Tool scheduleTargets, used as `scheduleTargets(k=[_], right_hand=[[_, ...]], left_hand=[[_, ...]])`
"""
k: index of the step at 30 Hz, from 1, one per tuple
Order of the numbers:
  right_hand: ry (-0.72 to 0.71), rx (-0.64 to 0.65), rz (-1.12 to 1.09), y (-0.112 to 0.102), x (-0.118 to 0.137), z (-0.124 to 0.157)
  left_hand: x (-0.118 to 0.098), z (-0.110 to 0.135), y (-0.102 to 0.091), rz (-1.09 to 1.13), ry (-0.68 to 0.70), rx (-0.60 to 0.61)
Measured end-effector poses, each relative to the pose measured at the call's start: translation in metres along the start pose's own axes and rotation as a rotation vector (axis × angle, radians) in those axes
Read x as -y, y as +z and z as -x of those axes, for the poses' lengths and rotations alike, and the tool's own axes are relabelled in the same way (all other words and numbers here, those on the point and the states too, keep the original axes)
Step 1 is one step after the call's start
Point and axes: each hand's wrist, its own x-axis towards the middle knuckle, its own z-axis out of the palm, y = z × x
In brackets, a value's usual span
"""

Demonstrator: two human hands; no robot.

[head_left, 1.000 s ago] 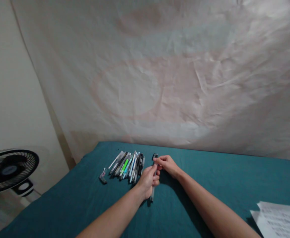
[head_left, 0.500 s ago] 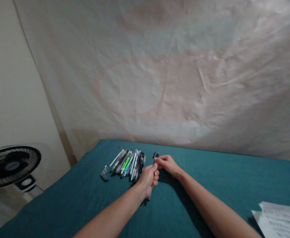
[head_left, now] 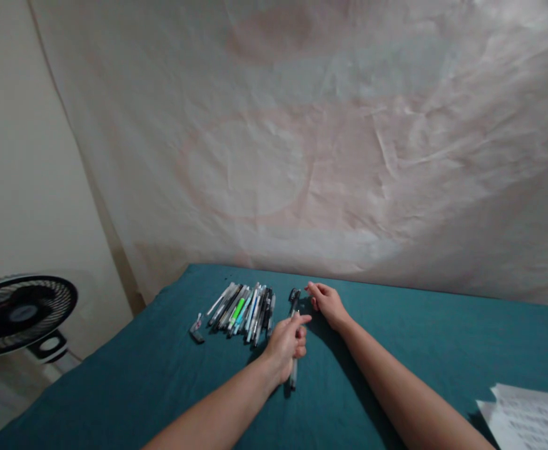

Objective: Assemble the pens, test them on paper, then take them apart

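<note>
Left hand (head_left: 286, 345) curled shut around dark pen(s) (head_left: 293, 377), count unclear, over teal cloth (head_left: 386, 325), right of the pen pile (head_left: 242, 312); right hand (head_left: 329, 306) half-curled just beside the pen tops, can't tell if pinching anything.

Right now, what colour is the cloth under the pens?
The cloth is dark teal; the head view shows it best.

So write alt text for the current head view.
A person's left hand grips a pen over a teal cloth, with the right hand loosely curled nearby. Left of the hands lie many assorted pens; a black fan shows at far left, and papers with blurred marks lie at lower right.
</note>
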Motion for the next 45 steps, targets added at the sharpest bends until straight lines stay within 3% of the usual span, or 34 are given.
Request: scheduleTargets(k=[3,11,24,29,35,45], right_hand=[[-0.025,-0.06,0.177,-0.006,-0.008,-0.008],[-0.044,-0.127,0.341,-0.004,-0.019,-0.017],[-0.111,-0.041,0.488,-0.007,-0.018,-0.016],[-0.177,0.029,0.646,-0.003,-0.02,-0.016],[-0.171,0.007,0.782,0.001,-0.022,-0.017],[-0.169,-0.014,0.8,-0.001,-0.02,-0.014]], left_hand=[[0.004,-0.004,-0.003,0.049,0.015,-0.014],[0.016,-0.007,-0.002,0.08,0.037,0.044],[0.015,-0.007,-0.003,0.107,0.103,0.068],[0.014,-0.006,-0.001,0.115,0.099,0.068],[0.015,-0.005,-0.002,0.111,0.104,0.085],[0.015,-0.006,-0.002,0.099,0.114,0.104]])
